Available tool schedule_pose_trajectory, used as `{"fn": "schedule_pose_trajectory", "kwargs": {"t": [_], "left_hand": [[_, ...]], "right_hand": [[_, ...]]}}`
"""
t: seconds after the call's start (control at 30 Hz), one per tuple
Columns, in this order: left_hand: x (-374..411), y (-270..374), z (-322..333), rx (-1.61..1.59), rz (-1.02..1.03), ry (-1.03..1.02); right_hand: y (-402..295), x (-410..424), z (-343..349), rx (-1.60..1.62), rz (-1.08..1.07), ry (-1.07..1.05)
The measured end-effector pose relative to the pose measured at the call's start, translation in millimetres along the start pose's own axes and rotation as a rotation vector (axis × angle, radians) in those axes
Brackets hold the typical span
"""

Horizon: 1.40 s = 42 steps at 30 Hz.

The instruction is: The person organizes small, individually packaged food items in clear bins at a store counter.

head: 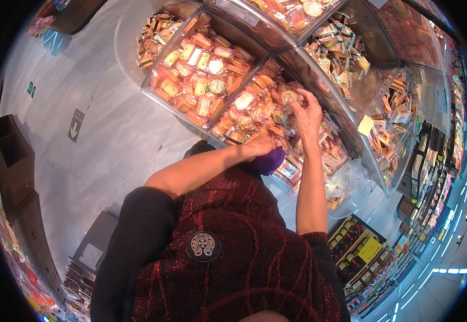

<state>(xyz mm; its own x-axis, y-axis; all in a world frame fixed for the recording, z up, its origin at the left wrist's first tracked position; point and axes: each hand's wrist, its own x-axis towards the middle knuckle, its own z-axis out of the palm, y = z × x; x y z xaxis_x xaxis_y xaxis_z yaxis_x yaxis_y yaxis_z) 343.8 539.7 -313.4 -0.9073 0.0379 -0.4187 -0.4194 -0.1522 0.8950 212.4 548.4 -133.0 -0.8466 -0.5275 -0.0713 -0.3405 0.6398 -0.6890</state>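
My right hand point(309, 110) reaches over a clear-walled bin and pinches a small round snack in a clear wrapper point(288, 96) between thumb and fingers. Beneath it lie many wrapped round biscuits or cakes point(262, 110), heaped in the same compartment. Lower and to the left, my left hand point(262, 145) is bent at the bin's near edge, just above a purple bag or cloth point(269, 162). Its fingertips are partly hidden, so whether it grips anything is unclear.
Clear dividers separate neighbouring compartments of wrapped snacks point(201, 76). A crumpled clear plastic bag point(348, 181) hangs at the right. A yellow card point(365, 125) sits on a bin wall. Grey floor point(129, 133) with an arrow sign point(75, 125) lies left, and dark wooden units point(14, 149) stand beyond.
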Motion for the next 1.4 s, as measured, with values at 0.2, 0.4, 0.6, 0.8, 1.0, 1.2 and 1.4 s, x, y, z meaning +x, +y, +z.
{"fn": "schedule_pose_trajectory", "kwargs": {"t": [0.2, 0.4, 0.6, 0.8, 1.0, 1.2, 1.4], "left_hand": [[-33, 76, -7, -0.172, -0.145, -0.009], [-18, 34, -7, -0.100, 0.031, -0.078], [-22, 40, -13, -0.342, -0.145, -0.103], [-17, 29, -7, -0.449, -0.134, -0.079], [-20, 35, -15, -0.376, 0.082, -0.092], [-31, 66, -10, -0.257, 0.092, 0.074], [-22, 58, -2, -0.266, 0.051, 0.108]], "right_hand": [[4, -50, -2, -0.279, -0.196, -0.223], [16, -52, 6, -0.349, -0.198, -0.135], [27, -36, 12, -0.306, -0.333, -0.075], [35, -41, 9, -0.509, -0.332, -0.160], [-1, -29, 21, -0.576, -0.570, -0.087], [23, -18, 49, -0.716, -0.688, -0.194], [23, -5, 23, -0.315, -0.683, -0.282]]}}
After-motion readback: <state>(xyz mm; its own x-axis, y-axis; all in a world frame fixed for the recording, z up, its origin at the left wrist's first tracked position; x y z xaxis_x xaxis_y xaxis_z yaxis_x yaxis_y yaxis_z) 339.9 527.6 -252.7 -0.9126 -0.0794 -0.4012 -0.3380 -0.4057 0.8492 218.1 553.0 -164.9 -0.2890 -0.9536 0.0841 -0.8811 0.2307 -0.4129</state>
